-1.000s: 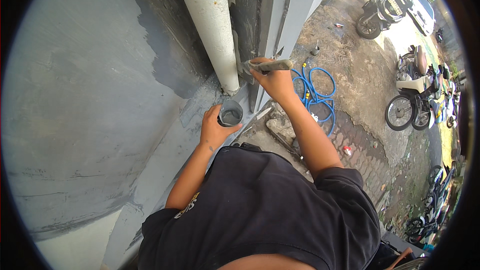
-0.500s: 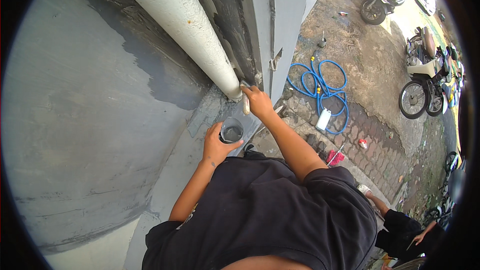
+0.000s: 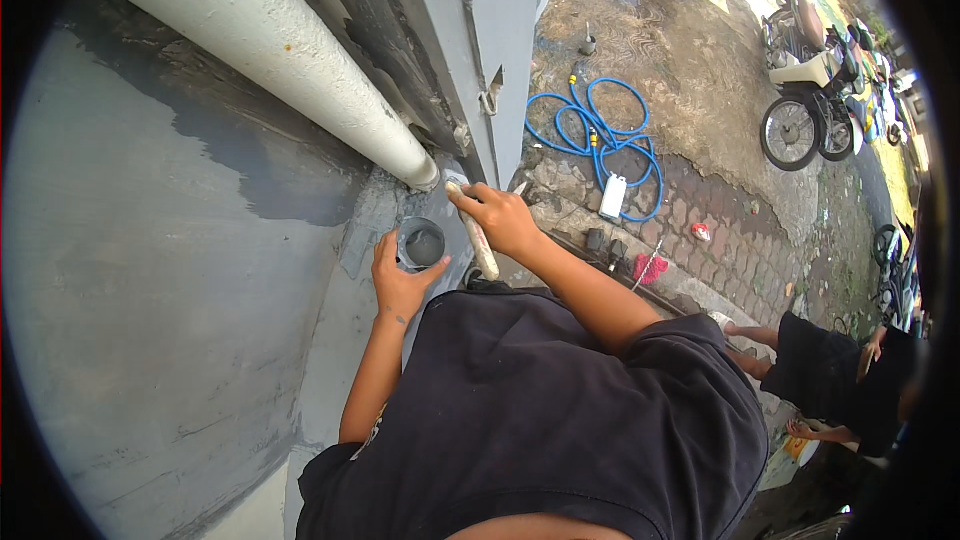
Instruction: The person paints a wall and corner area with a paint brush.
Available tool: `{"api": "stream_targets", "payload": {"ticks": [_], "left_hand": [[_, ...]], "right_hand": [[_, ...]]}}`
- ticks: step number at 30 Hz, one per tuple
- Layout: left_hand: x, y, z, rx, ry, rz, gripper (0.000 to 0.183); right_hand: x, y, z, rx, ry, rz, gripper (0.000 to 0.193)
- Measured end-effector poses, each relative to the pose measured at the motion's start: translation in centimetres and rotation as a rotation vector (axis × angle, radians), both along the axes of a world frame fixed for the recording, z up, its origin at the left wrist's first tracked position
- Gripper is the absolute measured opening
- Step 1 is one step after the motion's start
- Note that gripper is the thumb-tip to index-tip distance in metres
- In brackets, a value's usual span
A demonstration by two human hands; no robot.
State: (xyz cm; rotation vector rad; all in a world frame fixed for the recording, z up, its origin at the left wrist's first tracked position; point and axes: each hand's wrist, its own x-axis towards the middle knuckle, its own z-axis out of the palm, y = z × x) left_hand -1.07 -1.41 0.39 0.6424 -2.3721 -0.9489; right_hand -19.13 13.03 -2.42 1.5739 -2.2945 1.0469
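Observation:
My left hand (image 3: 398, 292) is wrapped round a small round cup (image 3: 404, 257) with grey paint inside, its open top facing up. In my right hand (image 3: 503, 220) is a paintbrush with a long pale, stained handle (image 3: 482, 248), whose lower end sticks out toward my body. My fingers hide most of its head. Right of the cup, the brush is held near the foot of a white pipe (image 3: 300, 50). Below both hands runs a grey ledge (image 3: 345, 325), patchy with paint close to the pipe.
A grey wall (image 3: 190, 320) with a darker band rises on the left; a grey column (image 3: 500, 30) stands ahead. To the right lie a coiled blue hose (image 3: 655, 165), a white container (image 3: 613, 197) and a pink cloth (image 3: 650, 268). Beyond are motorcycles (image 3: 800, 125) and another person (image 3: 825, 370).
My right hand has drawn back from the pipe's foot toward my body, and the brush handle shows longer. The left hand still holds the cup. The whole view has shifted; the other person shows more.

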Motion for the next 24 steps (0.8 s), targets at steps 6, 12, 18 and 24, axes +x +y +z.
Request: {"api": "stream_targets", "payload": {"ticks": [6, 12, 18, 24], "left_hand": [[0.0, 0.3, -1.1, 0.019, -0.026, -0.026, 0.069], [0.5, 1.4, 0.3, -0.008, -0.039, -0.06, 0.075], [2.5, 1.3, 1.2, -0.028, -0.094, -0.035, 0.075], [4.4, 0.4, -0.2, 0.015, -0.061, 0.078, 0.075]], "right_hand": [[-0.1, 0.9, 0.5, 0.013, -0.197, -0.023, 0.04], [-2.0, -4.2, -2.7, -0.041, -0.316, -0.028, 0.04], [-3.7, -7.2, -3.1, 0.043, -0.276, -0.019, 0.04], [-0.6, -5.6, 2.6, -0.22, -0.02, -0.043, 0.038]]}}
